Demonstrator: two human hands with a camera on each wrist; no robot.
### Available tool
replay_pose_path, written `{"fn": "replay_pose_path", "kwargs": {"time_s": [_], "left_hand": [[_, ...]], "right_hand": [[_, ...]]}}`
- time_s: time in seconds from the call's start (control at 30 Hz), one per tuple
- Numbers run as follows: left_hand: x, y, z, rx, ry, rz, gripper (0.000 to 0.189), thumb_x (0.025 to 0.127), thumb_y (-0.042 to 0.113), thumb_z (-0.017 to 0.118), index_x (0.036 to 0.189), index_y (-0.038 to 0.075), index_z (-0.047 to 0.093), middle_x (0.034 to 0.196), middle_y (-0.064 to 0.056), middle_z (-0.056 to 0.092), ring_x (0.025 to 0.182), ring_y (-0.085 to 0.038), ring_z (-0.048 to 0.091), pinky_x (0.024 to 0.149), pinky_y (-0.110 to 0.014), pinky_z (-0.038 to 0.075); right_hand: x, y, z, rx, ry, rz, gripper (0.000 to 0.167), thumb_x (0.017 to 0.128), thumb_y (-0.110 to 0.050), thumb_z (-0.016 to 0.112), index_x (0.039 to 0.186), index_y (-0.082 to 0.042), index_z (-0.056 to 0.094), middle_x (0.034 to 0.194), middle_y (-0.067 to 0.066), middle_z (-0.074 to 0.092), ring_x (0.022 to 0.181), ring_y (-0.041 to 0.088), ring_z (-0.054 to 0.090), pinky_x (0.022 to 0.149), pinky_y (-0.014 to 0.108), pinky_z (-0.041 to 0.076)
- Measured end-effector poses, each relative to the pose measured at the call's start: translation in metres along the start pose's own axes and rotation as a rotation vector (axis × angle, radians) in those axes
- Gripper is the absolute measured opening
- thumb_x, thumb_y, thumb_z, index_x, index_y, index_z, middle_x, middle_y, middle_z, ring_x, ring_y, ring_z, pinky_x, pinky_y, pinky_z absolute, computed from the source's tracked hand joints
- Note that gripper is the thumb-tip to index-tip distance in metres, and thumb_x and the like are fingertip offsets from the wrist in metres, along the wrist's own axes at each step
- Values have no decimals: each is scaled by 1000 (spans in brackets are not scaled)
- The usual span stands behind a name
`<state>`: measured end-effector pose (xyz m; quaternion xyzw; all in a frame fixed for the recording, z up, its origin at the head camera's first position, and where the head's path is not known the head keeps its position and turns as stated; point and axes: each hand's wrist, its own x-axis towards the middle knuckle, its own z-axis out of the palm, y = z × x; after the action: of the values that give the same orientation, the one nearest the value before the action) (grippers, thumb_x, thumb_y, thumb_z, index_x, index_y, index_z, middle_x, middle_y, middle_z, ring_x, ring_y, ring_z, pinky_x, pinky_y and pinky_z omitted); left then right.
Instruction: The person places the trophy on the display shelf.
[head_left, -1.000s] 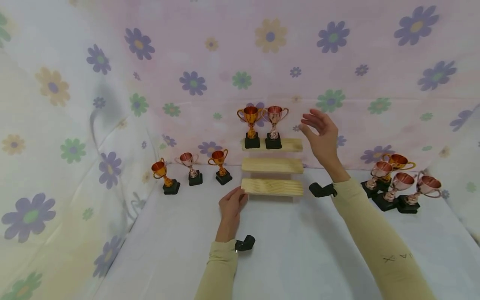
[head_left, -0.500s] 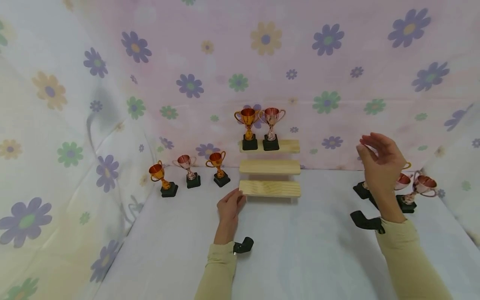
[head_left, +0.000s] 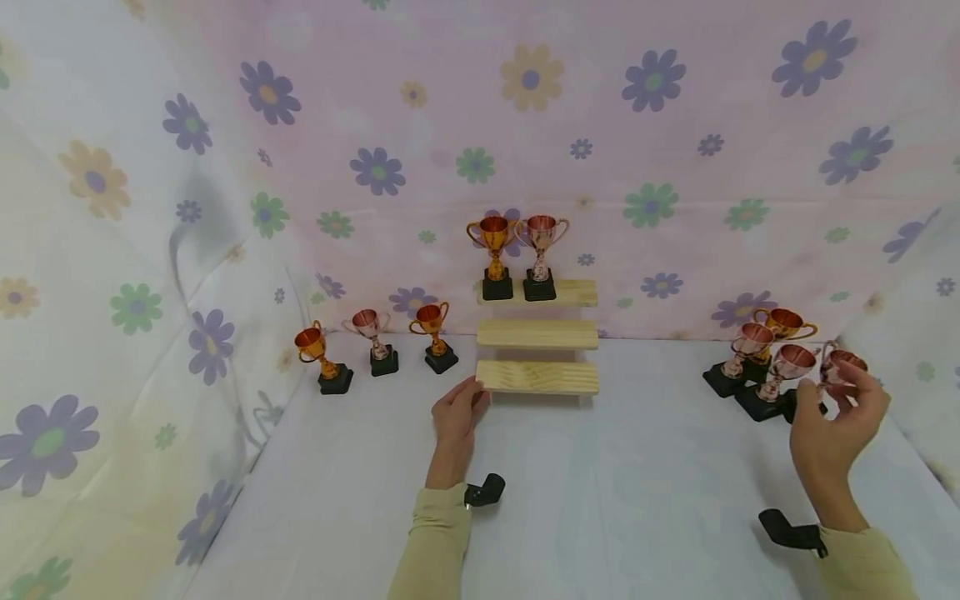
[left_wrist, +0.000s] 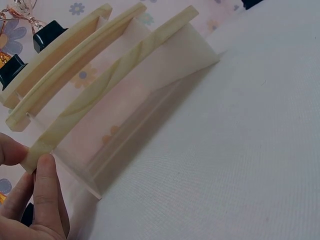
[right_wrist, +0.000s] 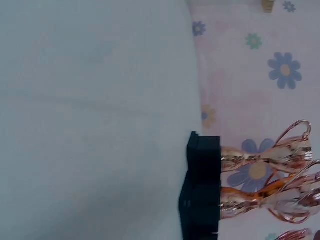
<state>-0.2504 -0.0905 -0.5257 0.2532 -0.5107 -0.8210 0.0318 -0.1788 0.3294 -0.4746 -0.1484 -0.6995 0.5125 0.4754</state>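
Note:
My left hand pinches the left end of the lowest board of a three-tier wooden display stand. In the left wrist view its thumb lies against one face of the board and its fingers against the other. My right hand is at the rightmost rose-gold trophy on the right, thumb and fingers curved apart around it; its fingers partly hide the cup, and contact is not clear. Beside that trophy stand two rose-gold trophies and a gold one. The right wrist view does not show the hand.
On the top board stand a gold trophy and a rose-gold trophy. Left of the stand are a gold trophy, a rose-gold one and another gold one. Flowered cloth hangs behind the white tabletop.
My right hand has moved from beside the top board, right and down, to the rightmost trophy in the right-hand group. The left hand stays at the lowest board.

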Motion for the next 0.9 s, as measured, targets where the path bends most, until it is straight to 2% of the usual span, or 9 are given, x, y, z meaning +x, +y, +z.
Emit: {"fn": "replay_pose_path", "kwargs": {"time_s": [0.1, 0.2, 0.33, 0.43, 0.57, 0.77, 0.9], "left_hand": [[1, 0, -1, -1, 5, 7, 33, 91, 1, 69, 123, -7, 68, 117, -20, 67, 93, -17, 69, 86, -27, 61], [1, 0, -1, -2, 5, 12, 33, 91, 1, 69, 123, -8, 67, 117, -21, 67, 93, -17, 69, 85, -27, 61], [0, 0, -1, 4, -3, 3, 34, 92, 2, 69, 125, -7, 67, 119, -20, 66, 96, -18, 68, 87, -27, 61], [-1, 2, -2, 4, 1, 0, 34, 91, 2, 69, 125, -6, 67, 120, -20, 66, 96, -18, 68, 87, -27, 61], [0, 4, -3, 7, 17, 0, 33, 91, 2, 70, 124, -6, 68, 119, -20, 67, 96, -18, 68, 87, -28, 61], [0, 2, -1, 16, 11, -23, 35, 92, 4, 70, 125, -4, 67, 121, -19, 67, 97, -18, 68, 90, -28, 60], [0, 2, 0, 21, 19, -29, 35, 91, 3, 70, 125, -4, 67, 120, -20, 67, 96, -18, 68, 88, -27, 60]], "right_hand": [[-4, 18, -8, -87, -76, 119, 47, 97, -11, 59, 141, -13, 44, 125, -20, 37, 113, -1, 38, 104, 14, 37], [-5, 25, -10, -164, -166, 255, 56, 98, -19, 62, 148, -18, 37, 131, -18, 34, 118, -2, 38, 113, 16, 37], [-2, 28, -6, -201, -258, 371, 69, 98, -26, 64, 156, -22, 27, 152, -4, 33, 131, 9, 40, 120, 29, 36], [-1, 30, 0, -176, -288, 387, 76, 97, -25, 67, 159, -23, 23, 163, 3, 26, 142, 18, 37, 123, 35, 31], [1, 34, 10, -129, -292, 354, 81, 94, -21, 72, 159, -26, 25, 162, 4, 33, 146, 23, 38, 124, 37, 29], [6, 38, 16, -109, -252, 345, 75, 94, -22, 73, 156, -23, 30, 153, 10, 48, 129, 12, 50, 117, 29, 41], [9, 34, 14, -123, -251, 378, 67, 99, -23, 64, 156, -18, 30, 145, 4, 52, 118, 4, 53, 105, 14, 45]]}}
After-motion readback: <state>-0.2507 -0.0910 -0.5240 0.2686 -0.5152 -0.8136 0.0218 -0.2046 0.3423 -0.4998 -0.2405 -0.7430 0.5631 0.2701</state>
